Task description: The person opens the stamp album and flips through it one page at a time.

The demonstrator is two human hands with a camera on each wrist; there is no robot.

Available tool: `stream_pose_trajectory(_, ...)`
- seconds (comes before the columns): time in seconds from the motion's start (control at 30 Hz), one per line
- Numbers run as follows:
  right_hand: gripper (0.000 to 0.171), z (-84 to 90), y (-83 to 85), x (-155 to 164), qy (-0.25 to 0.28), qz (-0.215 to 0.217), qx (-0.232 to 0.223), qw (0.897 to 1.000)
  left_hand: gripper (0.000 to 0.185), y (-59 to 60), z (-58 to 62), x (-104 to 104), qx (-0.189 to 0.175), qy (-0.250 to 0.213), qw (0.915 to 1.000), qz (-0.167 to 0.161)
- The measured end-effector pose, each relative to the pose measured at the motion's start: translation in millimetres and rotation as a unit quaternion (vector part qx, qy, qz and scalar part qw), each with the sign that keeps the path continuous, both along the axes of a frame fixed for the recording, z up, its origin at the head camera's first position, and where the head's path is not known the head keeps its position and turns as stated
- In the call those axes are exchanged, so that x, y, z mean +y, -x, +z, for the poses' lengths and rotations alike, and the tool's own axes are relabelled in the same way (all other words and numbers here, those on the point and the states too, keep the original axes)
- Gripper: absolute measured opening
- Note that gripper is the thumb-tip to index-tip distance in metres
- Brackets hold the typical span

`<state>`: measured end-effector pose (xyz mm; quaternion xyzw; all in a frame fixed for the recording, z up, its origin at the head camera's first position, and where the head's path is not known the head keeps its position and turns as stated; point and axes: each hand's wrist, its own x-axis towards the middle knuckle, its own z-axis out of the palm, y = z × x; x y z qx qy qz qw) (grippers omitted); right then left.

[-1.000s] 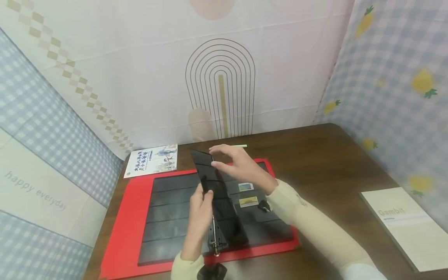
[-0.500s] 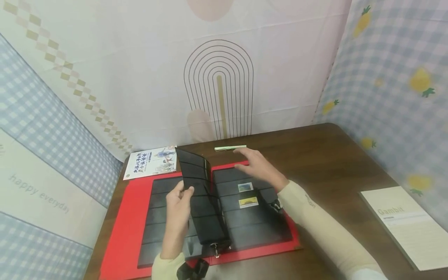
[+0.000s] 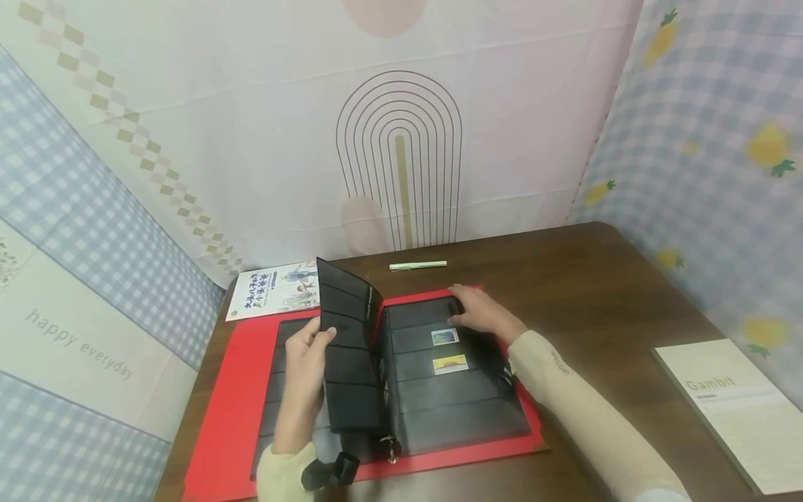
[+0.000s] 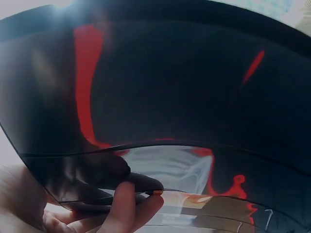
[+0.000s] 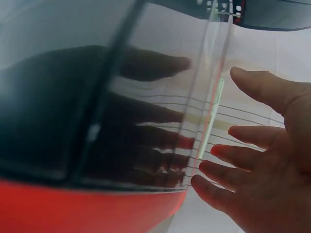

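Note:
A red stamp album [image 3: 222, 404] with black strip-pocket pages and metal rings [image 3: 392, 450] lies spread on the table. My left hand [image 3: 304, 366] pinches the left edge of one black page [image 3: 348, 335], which stands raised and bowed near the rings. In the left wrist view the thumb [image 4: 121, 206] presses on this glossy page. My right hand [image 3: 483, 310] is at the upper right of the right-hand page [image 3: 458, 415], fingers extended at its far edge in the right wrist view. Two stamps, one blue-green [image 3: 445, 337] and one yellow [image 3: 450, 364], sit in that page's pockets.
A white illustrated booklet [image 3: 272, 289] lies behind the album's left corner. A pale green pen [image 3: 418, 265] rests behind the album, and a cream book marked Gambit [image 3: 730, 411] lies at the table's right. Fabric hangings surround the table.
My left hand has carried the raised page leftward, uncovering more of the right-hand page. My right hand has left the raised page and moved right, then lowered to the right-hand page's upper corner.

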<state>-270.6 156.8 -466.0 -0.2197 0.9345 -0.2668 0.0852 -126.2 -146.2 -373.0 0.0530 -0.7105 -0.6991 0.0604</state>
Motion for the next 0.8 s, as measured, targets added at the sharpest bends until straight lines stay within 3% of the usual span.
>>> stream_pose_trajectory(0.3,0.081,-6.8,-1.6,6,-0.059,-0.010,-0.050,0.997,0.038,3.0,2.0,-12,-0.019,-0.009,0.9996,-0.020)
stream_pose_trajectory(0.53,0.081,-9.2,-3.4,10,-0.057,-0.022,-0.080,0.995,0.035,2.3,3.1,-22,-0.028,0.000,0.9995,-0.017)
stream_pose_trajectory(0.8,0.080,-10.0,-3.3,9,-0.058,-0.023,-0.075,0.995,0.035,4.7,5.1,-27,-0.017,0.001,0.9994,-0.031)
